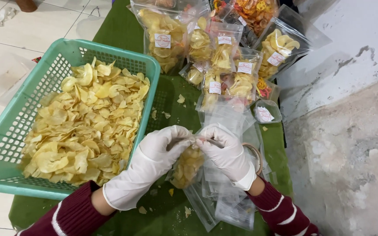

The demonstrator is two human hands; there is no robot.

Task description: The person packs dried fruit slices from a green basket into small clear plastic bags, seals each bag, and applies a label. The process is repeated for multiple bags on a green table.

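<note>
Gloved fingers of both hands pinch the top edge of a small clear bag of chips (187, 166) at the lower middle of the frame: the left hand (163, 150) curls closed over the bag's left corner, the right hand (226, 150) clamps its right corner, and the two sets of fingertips nearly meet above the bag's mouth. Exactly how the bag's opening sits between them is hidden by the white gloves, and the bag's lower part blurs against the empty clear bags (228, 205) lying beneath it, so its bottom edge is hard to make out. Both forearms in dark red striped sleeves are cut off by the bottom edge. To the left, close beside the left wrist, a teal plastic basket (5, 144) heaped with pale yellow chips (84, 126) runs out of frame at the left. Filled, labelled bags (224, 65) are piled at the upper middle, some cropped by the top edge. Everything rests on a green cloth (171, 94), which shows a bare strip with a few crumbs between basket and pile. A rough grey wall (350, 144) closes off the right side.
</note>
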